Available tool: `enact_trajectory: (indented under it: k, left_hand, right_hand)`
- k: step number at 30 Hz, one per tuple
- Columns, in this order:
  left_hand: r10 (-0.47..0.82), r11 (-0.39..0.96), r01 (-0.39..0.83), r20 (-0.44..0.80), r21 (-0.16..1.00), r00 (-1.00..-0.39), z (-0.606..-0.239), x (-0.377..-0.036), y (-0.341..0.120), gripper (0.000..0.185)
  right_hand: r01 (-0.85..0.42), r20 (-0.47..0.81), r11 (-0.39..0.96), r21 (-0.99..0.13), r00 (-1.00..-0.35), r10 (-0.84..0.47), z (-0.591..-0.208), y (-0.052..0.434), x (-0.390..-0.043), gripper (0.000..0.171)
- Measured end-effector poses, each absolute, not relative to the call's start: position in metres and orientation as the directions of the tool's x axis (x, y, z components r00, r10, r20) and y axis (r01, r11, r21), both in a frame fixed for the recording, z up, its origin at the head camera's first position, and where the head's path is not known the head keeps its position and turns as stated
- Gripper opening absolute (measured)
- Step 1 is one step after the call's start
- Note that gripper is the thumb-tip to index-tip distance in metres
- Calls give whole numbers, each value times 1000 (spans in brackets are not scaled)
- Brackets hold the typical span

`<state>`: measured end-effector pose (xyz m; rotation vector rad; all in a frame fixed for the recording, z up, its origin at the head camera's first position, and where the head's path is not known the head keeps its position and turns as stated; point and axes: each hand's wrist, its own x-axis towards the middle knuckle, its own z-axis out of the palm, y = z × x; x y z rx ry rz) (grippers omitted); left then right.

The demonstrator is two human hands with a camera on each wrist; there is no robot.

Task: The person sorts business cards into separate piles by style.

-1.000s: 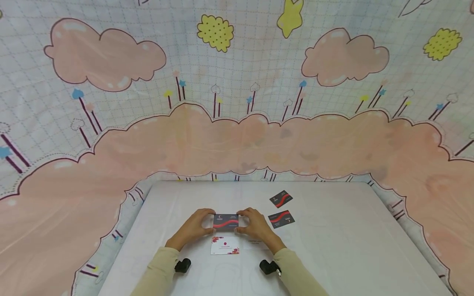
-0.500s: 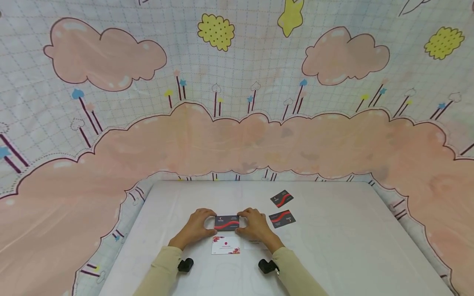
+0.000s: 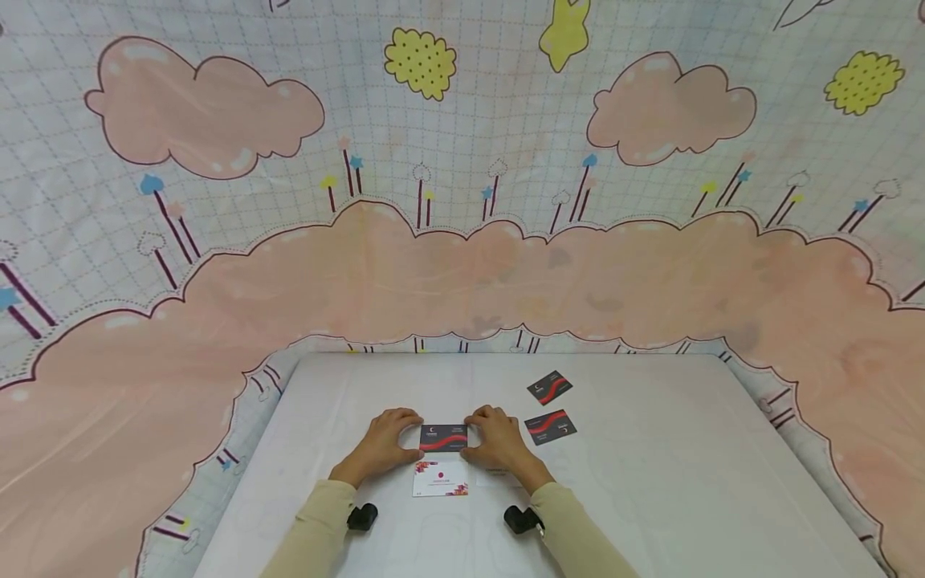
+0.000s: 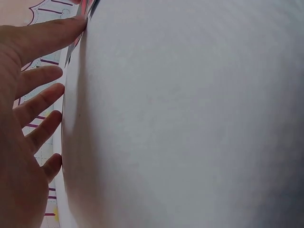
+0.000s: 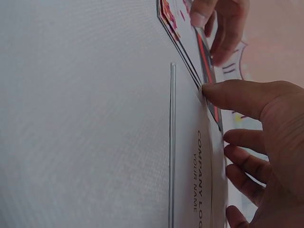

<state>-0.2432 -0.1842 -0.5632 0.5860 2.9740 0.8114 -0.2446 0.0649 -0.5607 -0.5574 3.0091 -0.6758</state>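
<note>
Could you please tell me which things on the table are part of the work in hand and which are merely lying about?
In hand:
dark card, held between left hand and right hand
floral white card, just below it

Lying about:
two dark cards
white table

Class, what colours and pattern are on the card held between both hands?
Dark grey card with a red wave, clearest in the head view.

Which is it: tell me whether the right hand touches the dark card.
Touching. The right wrist view shows the right hand's thumb tip pressed on the dark card's edge.

white card (image 3: 440, 478) print too small to read, both forearms cut off
</note>
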Motion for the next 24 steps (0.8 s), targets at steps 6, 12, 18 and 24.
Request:
enact_trajectory:
  k: [6, 12, 18, 24]
  left_hand:
    - [320, 769, 297, 61, 566, -945, -558, -239, -183, 53]
    - [278, 748, 245, 45, 616, -960, -548, -236, -181, 50]
    - [250, 748, 246, 82, 616, -965, -539, -230, -177, 45]
    - [251, 757, 283, 138, 589, -958, -527, -221, -169, 46]
  right_hand:
    - [-325, 55, 835, -445, -940, -336, -558, 65, -241, 55]
    - [-326, 99, 799, -505, -942, -321, -552, 73, -235, 55]
    - [-350, 162, 771, -532, -936, -313, -543, 82, -226, 51]
    - [-363, 205, 754, -548, -932, -300, -533, 95, -219, 49]
